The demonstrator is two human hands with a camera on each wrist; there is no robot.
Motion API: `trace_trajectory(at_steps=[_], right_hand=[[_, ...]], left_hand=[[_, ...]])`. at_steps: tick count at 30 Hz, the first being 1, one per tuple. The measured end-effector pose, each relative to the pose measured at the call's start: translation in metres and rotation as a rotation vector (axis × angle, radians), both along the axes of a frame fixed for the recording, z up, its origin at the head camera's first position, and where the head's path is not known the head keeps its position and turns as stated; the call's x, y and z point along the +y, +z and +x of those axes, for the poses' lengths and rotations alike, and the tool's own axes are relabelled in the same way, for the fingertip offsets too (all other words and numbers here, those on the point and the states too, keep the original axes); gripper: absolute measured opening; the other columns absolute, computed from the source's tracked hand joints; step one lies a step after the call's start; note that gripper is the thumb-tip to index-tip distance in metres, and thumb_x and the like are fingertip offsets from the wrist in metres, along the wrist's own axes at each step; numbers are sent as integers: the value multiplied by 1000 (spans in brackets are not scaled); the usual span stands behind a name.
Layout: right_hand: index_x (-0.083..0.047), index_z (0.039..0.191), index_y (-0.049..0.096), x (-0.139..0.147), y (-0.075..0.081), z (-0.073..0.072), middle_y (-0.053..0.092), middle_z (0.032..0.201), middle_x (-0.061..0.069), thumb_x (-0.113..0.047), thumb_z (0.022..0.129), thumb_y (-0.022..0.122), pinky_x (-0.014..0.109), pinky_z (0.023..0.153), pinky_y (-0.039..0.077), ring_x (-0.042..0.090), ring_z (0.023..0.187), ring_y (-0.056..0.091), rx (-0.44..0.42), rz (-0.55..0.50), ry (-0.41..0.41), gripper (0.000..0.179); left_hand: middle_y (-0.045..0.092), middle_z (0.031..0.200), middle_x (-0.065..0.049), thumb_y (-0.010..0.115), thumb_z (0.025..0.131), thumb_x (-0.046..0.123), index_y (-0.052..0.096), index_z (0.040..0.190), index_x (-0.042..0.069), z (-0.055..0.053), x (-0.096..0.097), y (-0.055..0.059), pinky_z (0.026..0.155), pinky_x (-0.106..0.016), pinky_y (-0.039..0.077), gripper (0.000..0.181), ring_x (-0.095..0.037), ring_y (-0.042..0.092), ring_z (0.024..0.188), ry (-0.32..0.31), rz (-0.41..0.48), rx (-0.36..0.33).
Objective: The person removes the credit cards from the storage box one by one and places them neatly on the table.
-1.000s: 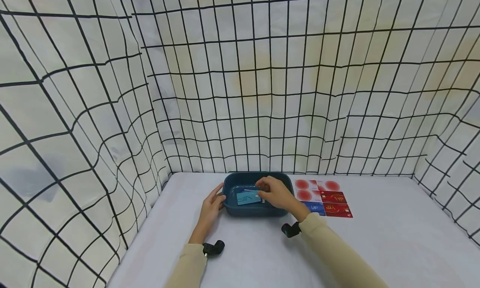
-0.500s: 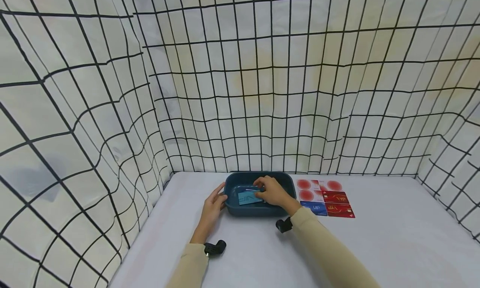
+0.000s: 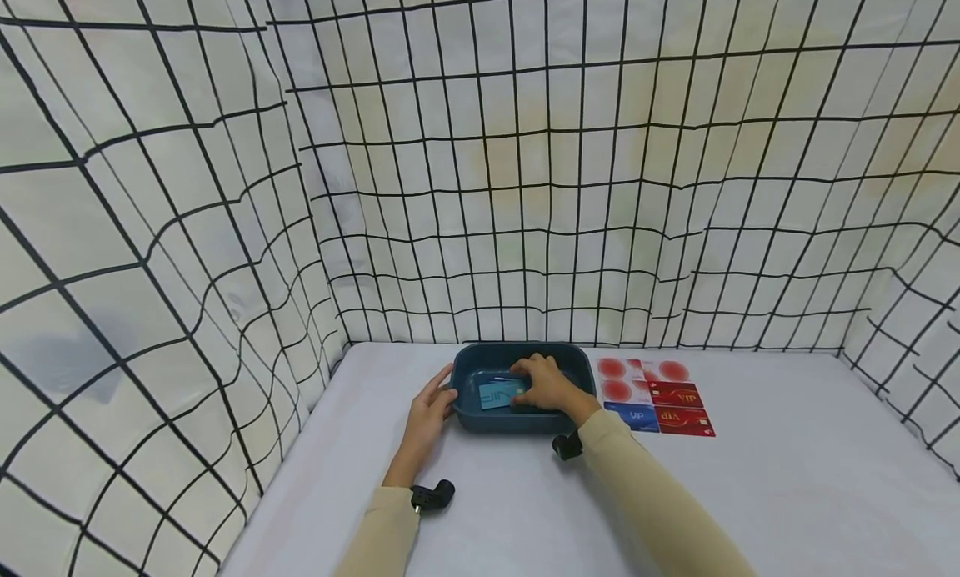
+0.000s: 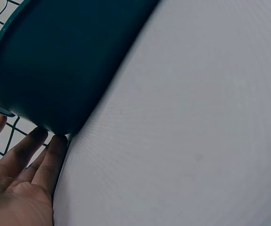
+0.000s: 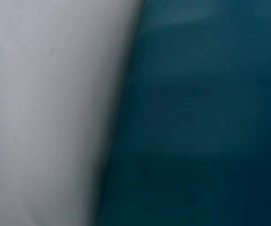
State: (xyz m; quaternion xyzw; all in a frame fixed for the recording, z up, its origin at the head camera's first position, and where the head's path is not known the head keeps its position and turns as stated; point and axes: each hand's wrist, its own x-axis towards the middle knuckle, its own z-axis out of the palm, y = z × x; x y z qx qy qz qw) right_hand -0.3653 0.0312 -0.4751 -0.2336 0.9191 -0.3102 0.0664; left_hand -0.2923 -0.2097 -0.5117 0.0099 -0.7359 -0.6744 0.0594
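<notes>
A dark teal plastic basin [image 3: 517,422] stands on the white table, with light blue cards [image 3: 497,395] lying inside it. My left hand [image 3: 426,417] is at the basin's left end. In the left wrist view its fingers [image 4: 55,153] reach out, tips against the outer wall. Inside the basin, my right hand [image 3: 551,388] is at the right end of the blue cards, thumb low and fingertips higher, a space between them. Whether it grips a card, I cannot tell. The right wrist view holds only the basin's blurred wall [image 5: 196,117] and white cloth.
Right of the basin several cards lie side by side: red ones [image 3: 681,419], a blue one [image 3: 632,416] and white ones with red circles [image 3: 617,390]. White cloth with black netting [image 3: 570,227] rises behind the table and at both sides.
My right thumb has slid from over the blue card toward its near edge, widening the space to the fingers. The left hand stays at the basin's left end.
</notes>
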Motion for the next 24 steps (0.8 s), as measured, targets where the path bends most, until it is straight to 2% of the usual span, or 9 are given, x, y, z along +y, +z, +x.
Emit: trace_trajectory(at_steps=[9,16,24], right_hand=[[-11,135,65,1,0,-1,58,132,12,-29,81,87,49,101,48,25,112,44,1,50,-2,61],[-10,134,66,0,1,0,56,138,15,-28,82,86,55,108,44,30,119,44,2,88,-5,58],[-9,131,68,-1,4,1,56,137,15,-29,83,86,52,105,45,30,117,44,9,123,-11,55]], left_hand=[[54,152,-17,53,104,18,47,154,27,-1,0,1,112,-46,49,51,-31,55,138,7,1,-15],[54,152,-17,53,105,19,47,154,27,0,1,1,112,-46,48,51,-31,55,138,4,-4,-16],[55,150,-19,53,105,19,47,155,24,0,0,1,109,-43,51,50,-34,57,136,5,-9,-7]])
